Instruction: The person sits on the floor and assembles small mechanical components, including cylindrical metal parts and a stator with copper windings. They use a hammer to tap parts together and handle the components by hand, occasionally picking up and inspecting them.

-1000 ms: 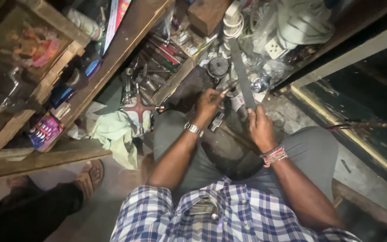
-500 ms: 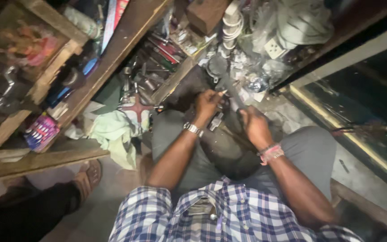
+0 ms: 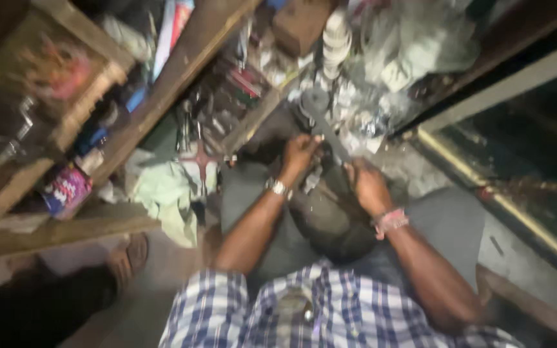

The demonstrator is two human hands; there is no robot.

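Note:
The picture is blurred by motion. My left hand (image 3: 299, 154), with a metal watch on the wrist, grips a small object that I cannot make out, just above my lap. Beside it my right hand (image 3: 367, 185), with a pink band on the wrist, holds the lower end of a long flat dark metal bar (image 3: 325, 129). That bar slants up and to the left, toward a pile of metal parts. Both hands sit close together over my grey trousers (image 3: 446, 219).
Wooden shelves (image 3: 182, 64) crowded with tools and boxes rise at the left. A pale green cloth (image 3: 166, 193) lies by my left knee. A pile of metal parts and plastic (image 3: 369, 71) sits ahead. A dark framed panel (image 3: 523, 161) runs along the right.
The bar has tipped from nearly upright to a lower slant, its top now pointing left. Both hands have stayed together over my lap. The view has shifted and blurred.

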